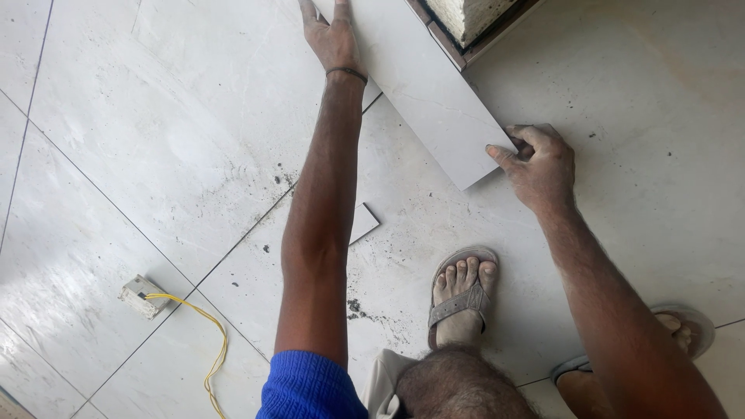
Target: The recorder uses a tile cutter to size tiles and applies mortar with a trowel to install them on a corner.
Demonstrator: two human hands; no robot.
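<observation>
A long pale grey tile strip [434,93] lies slanted on the tiled floor [155,155], its far end against a wall base [466,31]. My left hand [330,35] presses flat on the strip's far left edge, fingers spread, a thin dark band at the wrist. My right hand [539,167] grips the strip's near corner, thumb on top and fingers curled at its edge.
A small cut tile piece [363,223] lies beside my left forearm. A small white box [141,296] with a yellow cord [213,341] sits at lower left. My sandalled feet [462,295] stand at the bottom, and dark grit specks the floor [355,308].
</observation>
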